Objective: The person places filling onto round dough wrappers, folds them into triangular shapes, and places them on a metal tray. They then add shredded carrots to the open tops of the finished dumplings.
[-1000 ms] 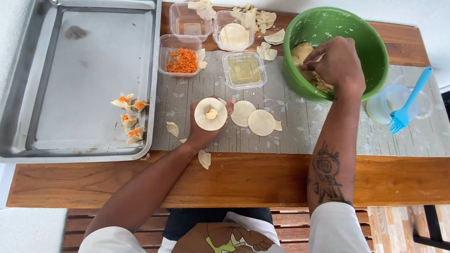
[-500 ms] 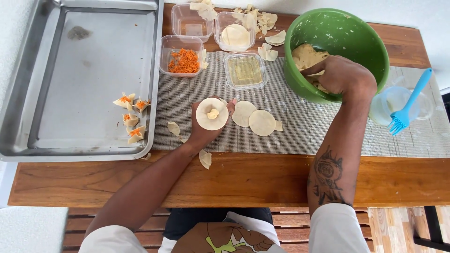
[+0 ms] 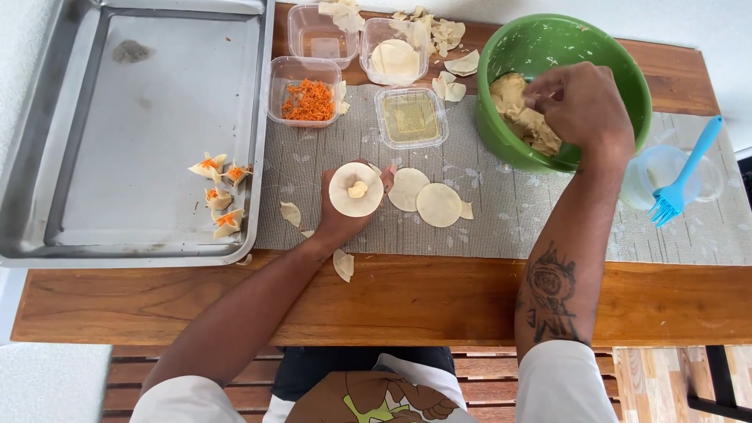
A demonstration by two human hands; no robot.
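Note:
My left hand [image 3: 341, 221] holds a round dough wrapper [image 3: 356, 189] flat on its palm, with a small lump of pale filling in the middle. My right hand [image 3: 581, 103] is inside the green bowl [image 3: 509, 47], its fingers pinching at the beige filling [image 3: 517, 113]. Two more round wrappers [image 3: 427, 197] lie on the woven mat [image 3: 486, 227] just right of the left hand.
A metal tray [image 3: 141, 117] at the left holds several folded dumplings [image 3: 218, 192]. Tubs of shredded carrot [image 3: 307, 100], yellowish liquid [image 3: 410, 117] and stacked wrappers [image 3: 395, 56] stand behind. A blue brush [image 3: 681, 184] rests on a clear container at the right. Dough scraps [image 3: 343, 265] lie about.
My right hand has shifted within the green bowl and now pinches at the filling. The left hand with the wrapper has stayed put.

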